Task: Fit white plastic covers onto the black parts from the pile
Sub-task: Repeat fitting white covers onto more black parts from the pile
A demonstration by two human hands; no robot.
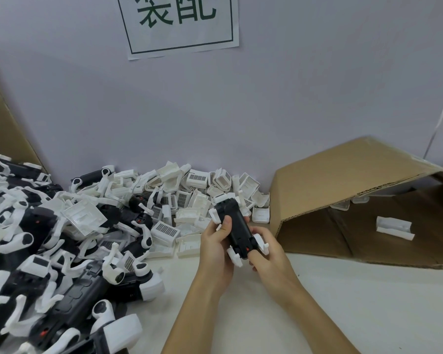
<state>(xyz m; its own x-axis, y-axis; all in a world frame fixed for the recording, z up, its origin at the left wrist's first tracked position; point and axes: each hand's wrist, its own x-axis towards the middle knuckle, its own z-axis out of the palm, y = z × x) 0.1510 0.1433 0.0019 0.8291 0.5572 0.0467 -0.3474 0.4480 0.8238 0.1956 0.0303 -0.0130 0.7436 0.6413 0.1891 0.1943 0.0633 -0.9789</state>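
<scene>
Hands meet at the middle of my view over the pale, matte worktop [343,302]. My left hand [216,247] curls round a black part [237,232], thumb laid across its smooth dark top, fingers [226,226] wrapped under its left side. My right hand [269,251] grips the near end of the same piece, one fingertip pressed at its lower edge. The part is an oblong, hard-plastic body, glossy black, with curved white arms sticking out at both ends; it tilts away from me, its far end just above the heap.

Beyond and left of my fingers lies a heap of white plastic covers [195,198], small boxy shells with thin walls, some showing a fine grey grid patch. They are banked against the lilac wall [266,98]. Further left of my left hand sprawls the pile of black parts [36,251], dark blocks tangled with white, hooked, rounded arms, a few with tiny red dots.

Right of my right hand a brown corrugated cardboard box [343,180] lies on its side, its fluted edge plain to see and its flap raised like a roof. Inside it rests one white trough-shaped piece [394,227], well apart from my fingers. A white paper sign [179,24] with dark green characters hangs on the wall above.
</scene>
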